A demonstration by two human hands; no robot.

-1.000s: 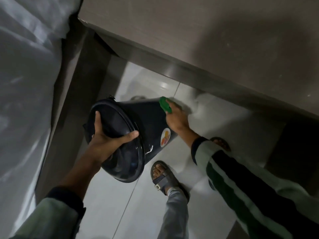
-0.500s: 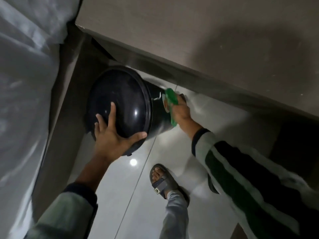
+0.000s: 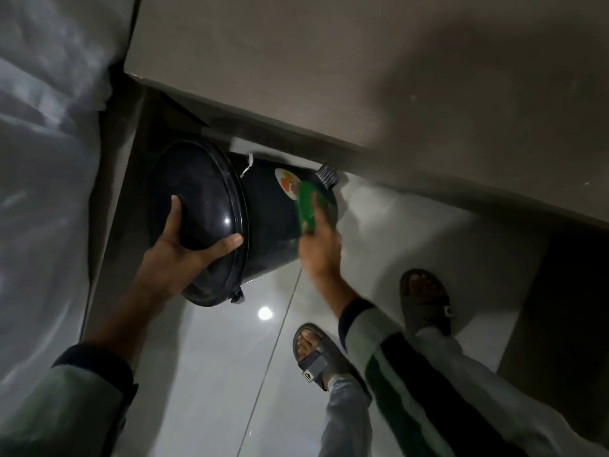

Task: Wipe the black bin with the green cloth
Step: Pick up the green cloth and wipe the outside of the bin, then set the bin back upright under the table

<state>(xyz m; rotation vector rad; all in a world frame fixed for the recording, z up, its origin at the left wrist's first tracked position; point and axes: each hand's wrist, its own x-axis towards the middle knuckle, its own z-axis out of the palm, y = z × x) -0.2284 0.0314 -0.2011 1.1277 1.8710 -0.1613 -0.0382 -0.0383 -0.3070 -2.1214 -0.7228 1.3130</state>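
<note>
We spread our left hand (image 3: pixel 178 255) wide on the black bin (image 3: pixel 270 225); our right hand (image 3: pixel 321 249) — blurred — grips the green cloth (image 3: pixel 308 206).

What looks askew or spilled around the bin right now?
Only the black bin itself: it is tipped sideways, lid toward the camera, steadied by the left hand while the right hand holds the green cloth against it. No spill shows.

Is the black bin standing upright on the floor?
No: the black bin is tipped sideways, left hand on its lid, right hand holding the green cloth to its side.
</note>
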